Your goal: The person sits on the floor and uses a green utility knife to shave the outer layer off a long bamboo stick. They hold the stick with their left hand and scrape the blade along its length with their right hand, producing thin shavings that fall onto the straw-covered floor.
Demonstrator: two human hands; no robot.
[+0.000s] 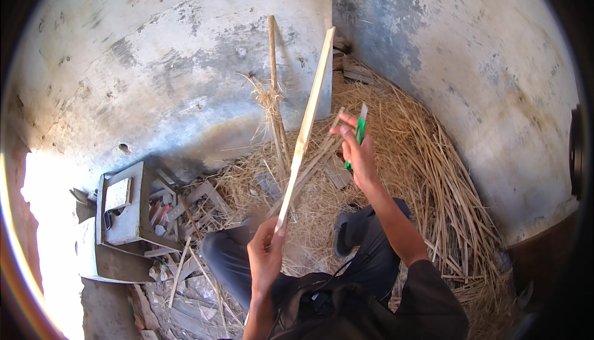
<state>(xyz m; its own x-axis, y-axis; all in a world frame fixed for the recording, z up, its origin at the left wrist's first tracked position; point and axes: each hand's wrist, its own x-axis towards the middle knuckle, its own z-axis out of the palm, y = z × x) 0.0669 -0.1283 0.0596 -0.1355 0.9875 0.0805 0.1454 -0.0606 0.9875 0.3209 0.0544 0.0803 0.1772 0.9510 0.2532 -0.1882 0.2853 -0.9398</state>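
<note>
My left hand grips the lower end of a long, pale strip of split wood or bamboo. The strip slants up and to the right, with a small knot partway along it. To its right is my right hand, holding a green utility knife with the blade pointing up. A couple of its fingers are stretched toward the strip, and the knife is apart from the wood.
Straw-like shavings cover the floor around my legs, with a pile of thin strips at the right. Against the left wall stands a worn wooden stool. An upright stick leans on the wall ahead.
</note>
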